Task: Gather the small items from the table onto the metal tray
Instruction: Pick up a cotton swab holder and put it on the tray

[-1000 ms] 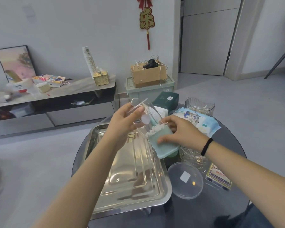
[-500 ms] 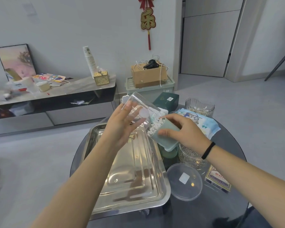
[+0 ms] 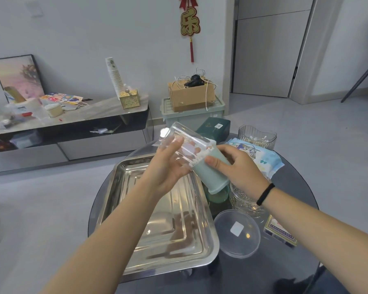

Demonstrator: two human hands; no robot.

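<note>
Dark round table carries the metal tray, bare inside. Above it your left hand grips the clear cover while your right hand holds the teal swab box tilted, likely to close it. Whether they have met is unclear.

Bare forearms, sleeveless as far as visible; black band, perhaps elastic, on right wrist.

Pale grey walls and floor, low dark sideboard, closed door.
</note>
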